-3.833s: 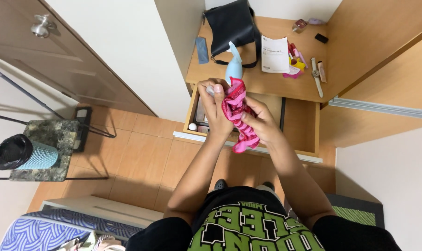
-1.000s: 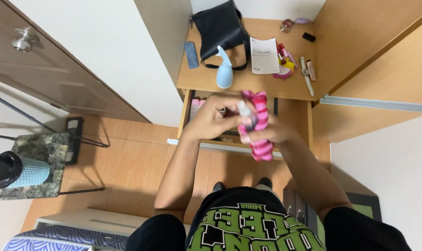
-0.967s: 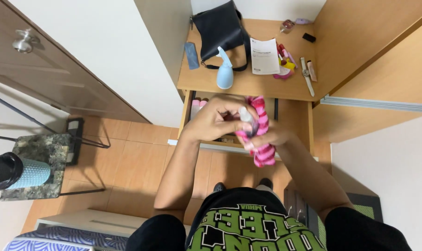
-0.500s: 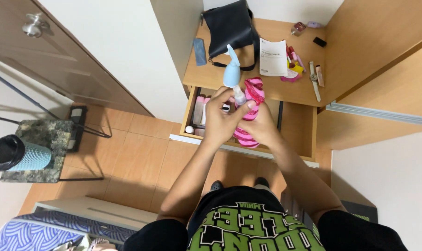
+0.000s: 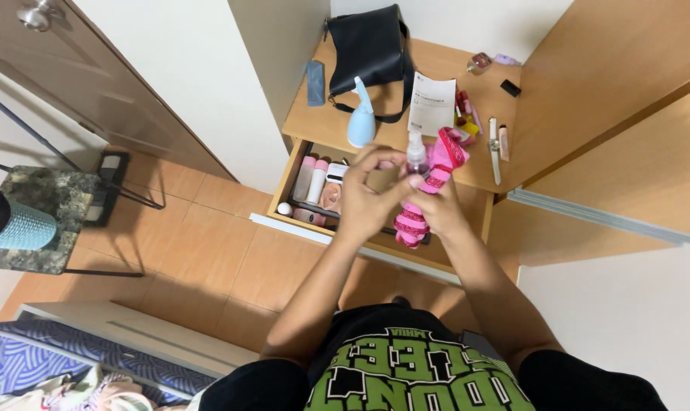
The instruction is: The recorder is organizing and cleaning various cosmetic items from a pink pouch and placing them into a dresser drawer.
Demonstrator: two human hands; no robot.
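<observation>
Left hand [image 5: 365, 199]: curling its fingers around a small clear spray bottle [image 5: 416, 154].
Right hand [image 5: 435, 207]: clutching a pink striped cloth [image 5: 429, 190] beside the bottle.
Open drawer [image 5: 299, 215]: lying below both hands, holding pink tubes [image 5: 311, 179].

Single head-worn view, looked steeply down from above the wearer's chest. Faced the wooden surface [image 5: 345, 122] and open drawer [image 5: 299, 199] ahead; hands sat close, mid-frame. Floor [image 5: 208, 259] and own lap filled the lower part.
</observation>
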